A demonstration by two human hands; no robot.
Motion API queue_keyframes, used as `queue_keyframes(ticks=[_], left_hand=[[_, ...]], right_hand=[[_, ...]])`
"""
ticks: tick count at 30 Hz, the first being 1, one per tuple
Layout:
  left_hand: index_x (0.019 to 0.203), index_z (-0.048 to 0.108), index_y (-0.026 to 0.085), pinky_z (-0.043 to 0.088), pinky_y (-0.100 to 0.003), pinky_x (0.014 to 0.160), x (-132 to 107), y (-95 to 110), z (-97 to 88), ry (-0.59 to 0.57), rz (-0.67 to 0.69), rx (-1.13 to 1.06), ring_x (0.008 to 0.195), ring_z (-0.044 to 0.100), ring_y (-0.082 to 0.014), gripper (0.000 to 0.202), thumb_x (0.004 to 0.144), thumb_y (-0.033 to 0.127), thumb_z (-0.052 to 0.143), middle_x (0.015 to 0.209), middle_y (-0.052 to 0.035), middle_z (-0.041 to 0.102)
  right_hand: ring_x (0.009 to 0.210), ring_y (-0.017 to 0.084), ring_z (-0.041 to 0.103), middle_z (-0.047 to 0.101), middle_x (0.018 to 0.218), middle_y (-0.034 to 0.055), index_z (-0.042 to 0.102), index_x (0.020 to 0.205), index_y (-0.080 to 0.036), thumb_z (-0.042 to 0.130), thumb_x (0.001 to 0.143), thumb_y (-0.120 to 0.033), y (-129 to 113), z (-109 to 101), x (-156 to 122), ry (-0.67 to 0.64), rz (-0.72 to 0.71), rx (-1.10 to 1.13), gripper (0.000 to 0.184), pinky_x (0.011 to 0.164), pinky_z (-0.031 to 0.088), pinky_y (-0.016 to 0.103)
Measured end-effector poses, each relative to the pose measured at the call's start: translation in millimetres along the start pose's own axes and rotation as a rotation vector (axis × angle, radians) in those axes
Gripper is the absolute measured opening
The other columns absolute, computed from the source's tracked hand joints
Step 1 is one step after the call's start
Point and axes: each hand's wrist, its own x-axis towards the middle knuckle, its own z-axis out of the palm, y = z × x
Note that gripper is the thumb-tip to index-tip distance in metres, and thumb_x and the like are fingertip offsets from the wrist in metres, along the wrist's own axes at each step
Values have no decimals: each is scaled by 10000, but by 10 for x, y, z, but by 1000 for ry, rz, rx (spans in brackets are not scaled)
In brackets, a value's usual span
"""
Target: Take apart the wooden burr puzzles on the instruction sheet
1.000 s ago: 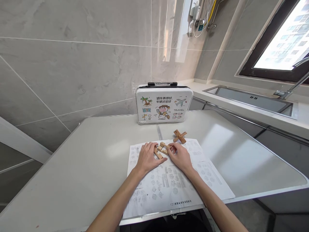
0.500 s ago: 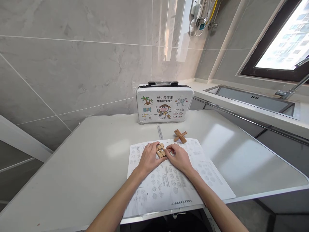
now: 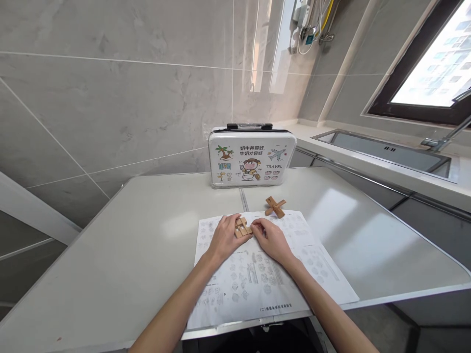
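Where the two hands meet: a wooden puzzle block [image 3: 242, 228] lies on the printed sheet [image 3: 265, 287], near its far edge, gripped from both sides.
Left hand [image 3: 223, 239]: palm down on the sheet, its fingers [image 3: 231, 223] curled close together round the block's left side, with the tips on the wood.
Right hand [image 3: 271, 240]: palm down as well, its fingers [image 3: 259, 226] bent and drawn together, the tips pinching the block's right edge. How the thumb sits cannot be told.
Wooden cross piece [image 3: 274, 207]: lies alone beyond the right hand, at the sheet's far edge, touched by neither hand.
Sheet: flat on the bench [image 3: 128, 245], its near edge at the bench's front rim, printed all over with small diagrams.
Tin case [image 3: 252, 158]: stands upright at the back of the bench against the tiled wall, with its handle on top and its cartoon print facing the person.
Sink [image 3: 382, 149]: sunk in the white ledge to the right, well apart from the hands, with a tap [image 3: 441, 139] at its far end.
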Motion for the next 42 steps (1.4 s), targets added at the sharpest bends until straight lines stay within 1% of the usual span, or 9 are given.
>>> queue_keyframes(ticks=[4,6,10,16,21,29,36,40,42], left_hand=[[1354,545,260,545,-447,989,49,-193,-162,59,-113,-5,1174,628,-302,631,834,484,821,1246,-95,637],[1343,552,273,532,-451,1022,78,-314,-269,75,-118,-8,1191,622,-298,627,825,493,828,1245,-87,636],[1352,553,279,525,-455,1048,108,-514,-443,28,-101,-4,1205,628,-295,663,801,508,843,1277,-81,631],[1373,545,302,535,-455,1038,93,-689,-550,57,-124,11,1212,630,-294,665,811,523,824,1294,-74,627],[1341,567,280,533,-456,1029,101,-788,-632,72,-134,56,1196,628,-301,658,792,517,840,1265,-78,653],[1353,574,279,548,-465,999,95,-800,-738,43,-216,64,1193,638,-320,688,784,583,813,1271,-85,667],[1360,576,274,534,-499,1028,102,-773,-734,62,-164,127,1204,627,-334,689,778,553,815,1272,-87,670],[1409,525,279,472,-558,1130,108,-666,-684,133,-69,179,1422,452,-374,737,792,547,827,1519,-119,491],[1418,511,292,477,-561,1131,107,-553,-634,146,-40,178,1458,407,-368,677,849,533,787,1565,-116,430]], right_hand=[[759,231,654,742,884,44,667,974,-245,503,1024,-456,-33,-28,5,-6,23,-2,271,697,493,353],[767,236,658,744,889,50,669,978,-246,496,1024,-467,-44,-37,8,-10,24,1,285,702,500,359],[781,249,656,743,899,57,669,984,-252,488,1024,-485,-41,-36,11,-16,31,14,297,719,507,377],[757,251,637,731,879,59,665,974,-253,477,1028,-492,-18,-23,12,-13,29,22,309,710,498,386],[760,242,638,728,878,51,669,970,-251,488,1029,-477,-21,-27,11,-7,22,15,296,713,498,376],[790,251,666,730,887,55,677,980,-253,489,1032,-489,5,-16,14,-2,36,52,306,716,529,380],[773,254,658,729,871,63,668,951,-249,492,1024,-517,31,-8,24,16,36,66,329,710,520,385],[780,252,665,738,851,63,670,897,-240,519,998,-538,61,-5,55,66,89,140,349,730,525,380],[771,248,668,739,835,62,681,893,-234,548,977,-572,85,-9,71,99,147,227,373,731,534,376]])
